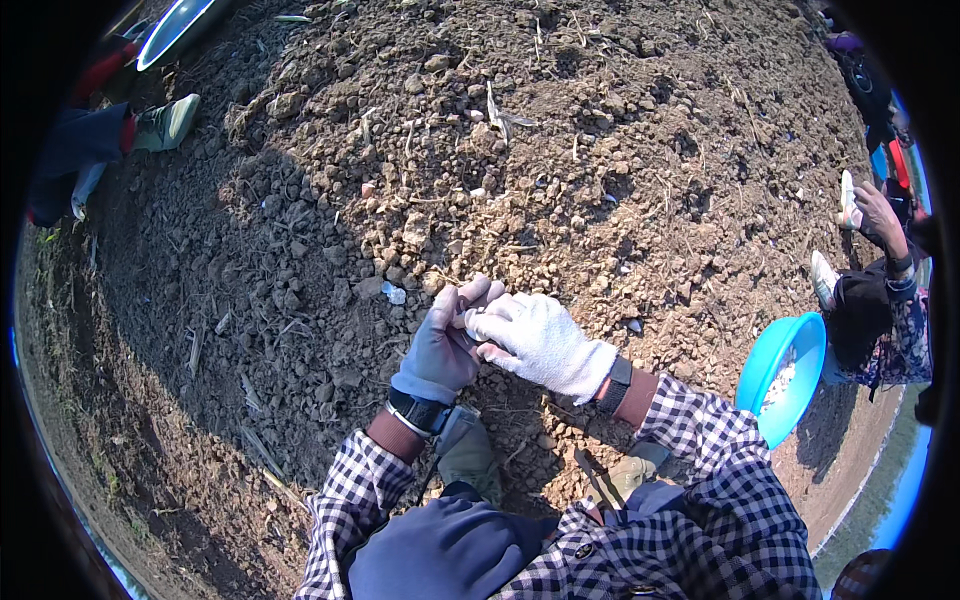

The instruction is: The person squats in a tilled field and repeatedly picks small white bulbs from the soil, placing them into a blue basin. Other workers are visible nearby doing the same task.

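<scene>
Both of my hands wear pale knitted gloves and meet in front of me above cloddy brown soil (517, 240). My left hand (442, 341) is half curled, palm turned up, its fingertips against those of the other glove. Thumb and fingers of my right hand (536, 341) pinch a small whitish piece (474, 325), partly hidden by the fingers; what it is cannot be told. Just beyond my left hand, a translucent whitish scrap (394, 293) lies on the soil. Small pale bits, one of them a whitish piece (634, 325), are scattered across the ground to the right.
A blue plastic basin (750, 375) holding many whitish pieces stands at the right. Behind it a person (896, 315) crouches, one bare hand raised. Another person's leg and shoe (166, 124) show at upper left, near a second basin (174, 30). Dry stalks (499, 112) litter the soil.
</scene>
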Available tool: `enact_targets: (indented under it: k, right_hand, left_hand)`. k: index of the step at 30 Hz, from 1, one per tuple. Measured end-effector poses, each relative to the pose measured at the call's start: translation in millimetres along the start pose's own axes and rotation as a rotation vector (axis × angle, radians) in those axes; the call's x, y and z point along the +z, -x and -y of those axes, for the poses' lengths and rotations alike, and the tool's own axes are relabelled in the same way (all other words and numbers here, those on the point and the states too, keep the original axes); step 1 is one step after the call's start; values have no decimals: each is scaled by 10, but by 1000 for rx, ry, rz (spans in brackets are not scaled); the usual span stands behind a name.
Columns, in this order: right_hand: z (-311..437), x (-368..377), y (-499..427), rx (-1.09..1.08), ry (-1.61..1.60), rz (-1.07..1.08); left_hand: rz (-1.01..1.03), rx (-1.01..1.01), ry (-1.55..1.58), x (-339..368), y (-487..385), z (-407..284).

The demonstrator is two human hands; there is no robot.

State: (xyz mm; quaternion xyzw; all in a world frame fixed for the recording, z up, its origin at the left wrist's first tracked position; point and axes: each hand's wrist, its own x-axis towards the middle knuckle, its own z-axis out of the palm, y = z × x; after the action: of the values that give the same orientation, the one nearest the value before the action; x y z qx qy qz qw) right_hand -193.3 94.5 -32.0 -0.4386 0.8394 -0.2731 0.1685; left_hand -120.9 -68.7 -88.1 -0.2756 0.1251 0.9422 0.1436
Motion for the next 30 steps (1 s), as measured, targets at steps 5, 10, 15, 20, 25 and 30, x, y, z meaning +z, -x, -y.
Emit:
enact_targets:
  k: [5, 10, 15, 20, 25, 30]
  right_hand:
    - [212, 218, 37, 180, 207, 188]
    - [117, 90, 350, 174, -96, 95]
    - [-430, -235, 888, 424, -740, -110]
    - [-1524, -725, 1636, 906, -908, -578]
    - [-2184, -999, 2267, 1186, -216, -621]
    - [-2373, -789, 2167, 1086, 338, -292]
  left_hand:
    - [67, 0, -233, 33, 69, 201]
    - [89, -91, -179, 75, 105, 376]
    - [11, -187, -166, 161, 117, 406]
    - [105, -188, -165, 298, 118, 441]
    - [4, -220, -207, 397, 81, 508]
    - [-23, -229, -218, 421, 60, 561]
